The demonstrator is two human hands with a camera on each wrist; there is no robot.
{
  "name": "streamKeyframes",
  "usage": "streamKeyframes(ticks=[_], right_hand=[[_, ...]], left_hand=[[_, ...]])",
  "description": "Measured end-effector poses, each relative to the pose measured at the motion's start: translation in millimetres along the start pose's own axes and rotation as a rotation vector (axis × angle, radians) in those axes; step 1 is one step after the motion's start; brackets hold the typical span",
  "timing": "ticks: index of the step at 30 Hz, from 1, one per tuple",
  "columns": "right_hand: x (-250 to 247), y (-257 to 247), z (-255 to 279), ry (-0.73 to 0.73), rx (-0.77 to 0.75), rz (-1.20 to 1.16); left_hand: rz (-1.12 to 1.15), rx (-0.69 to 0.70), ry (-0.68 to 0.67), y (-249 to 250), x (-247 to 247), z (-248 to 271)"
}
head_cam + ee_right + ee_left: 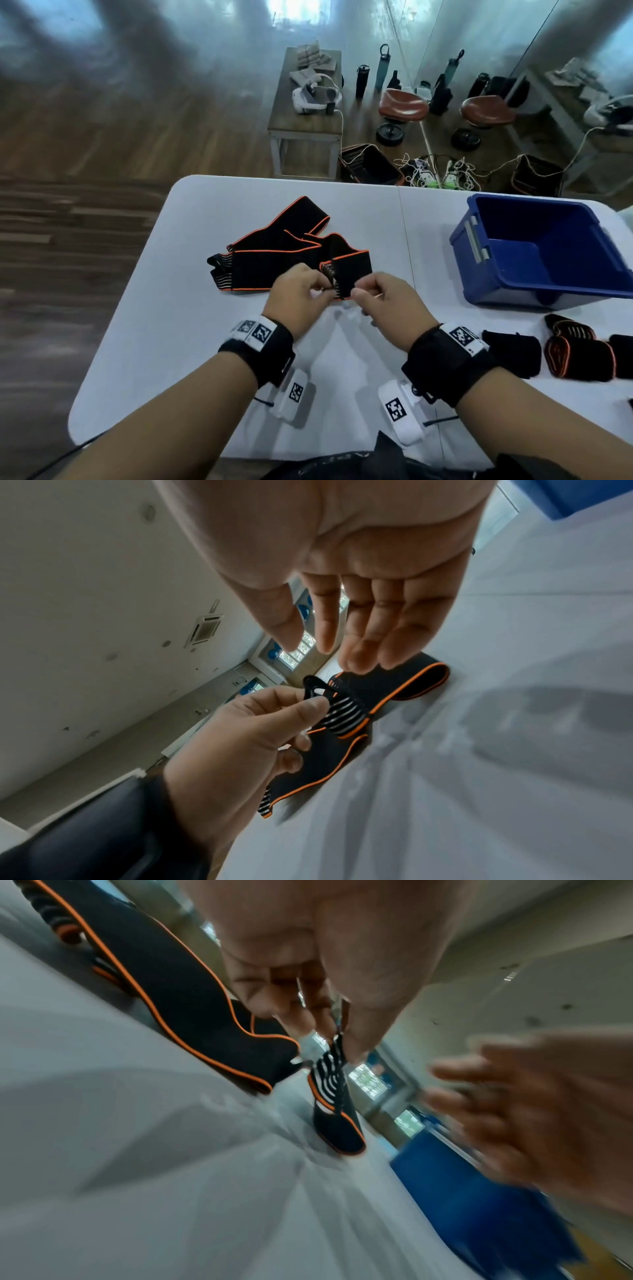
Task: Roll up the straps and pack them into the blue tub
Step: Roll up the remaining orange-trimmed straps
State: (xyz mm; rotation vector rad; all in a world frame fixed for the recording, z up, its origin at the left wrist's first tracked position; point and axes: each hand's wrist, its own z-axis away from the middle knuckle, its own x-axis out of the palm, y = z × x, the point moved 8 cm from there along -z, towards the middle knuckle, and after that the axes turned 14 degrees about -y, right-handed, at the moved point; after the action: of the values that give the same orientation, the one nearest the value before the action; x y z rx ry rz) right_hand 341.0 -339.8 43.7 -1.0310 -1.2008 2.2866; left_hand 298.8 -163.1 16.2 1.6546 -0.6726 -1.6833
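A long black strap with orange edging point(274, 253) lies loosely folded on the white table point(191, 342). My left hand point(323, 291) pinches its striped end point(337, 286) between thumb and fingers, and that end is lifted off the table. In the left wrist view the end point(334, 1093) hangs from my left hand point(337, 1031). My right hand point(359, 296) is just right of that end. In the right wrist view my right hand point(308, 647) has straight, spread fingers above the strap point(394, 685) and holds nothing. The blue tub point(486, 274) stands empty at the right.
Several rolled black straps point(579, 356) lie on the table's right side in front of the tub. Beyond the table's far edge are a bench, stools, bottles, baskets and cables on the wooden floor.
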Motion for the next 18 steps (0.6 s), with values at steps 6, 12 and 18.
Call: streamKeyframes(ticks=[6, 12, 18], right_hand=[[29, -5, -19, 0.041, 0.041, -0.158], [46, -16, -27, 0.049, 0.028, -0.055], [47, -9, -26, 0.074, 0.061, -0.117]], left_hand=[[0.102, 0.163, -0.149, 11, 13, 34], [0.14, 0.089, -0.195, -3, -8, 54], [0.061, -0.163, 0.166, -58, -80, 54]])
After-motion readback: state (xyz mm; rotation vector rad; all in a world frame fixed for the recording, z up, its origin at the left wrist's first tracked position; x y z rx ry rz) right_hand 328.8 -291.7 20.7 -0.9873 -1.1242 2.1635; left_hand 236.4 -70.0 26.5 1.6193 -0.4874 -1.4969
